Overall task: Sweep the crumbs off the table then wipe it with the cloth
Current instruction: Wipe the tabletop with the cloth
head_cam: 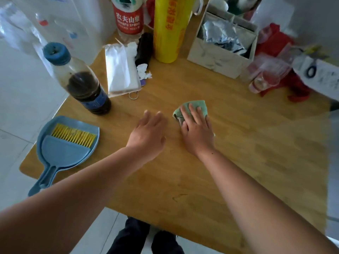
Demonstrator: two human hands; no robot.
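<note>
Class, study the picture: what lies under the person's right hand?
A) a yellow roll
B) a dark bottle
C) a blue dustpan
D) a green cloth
D: the right hand presses with spread fingers on the green cloth, which lies on the table.

I saw the left forearm [82, 189] and right forearm [256, 191] bare, no sleeve reaching into my view, and the left hand [146, 133] and right hand [198, 132] bare too. A small dark spot [212, 153] marked the right wrist. Lower down I made out dark trousers [132, 233].
</note>
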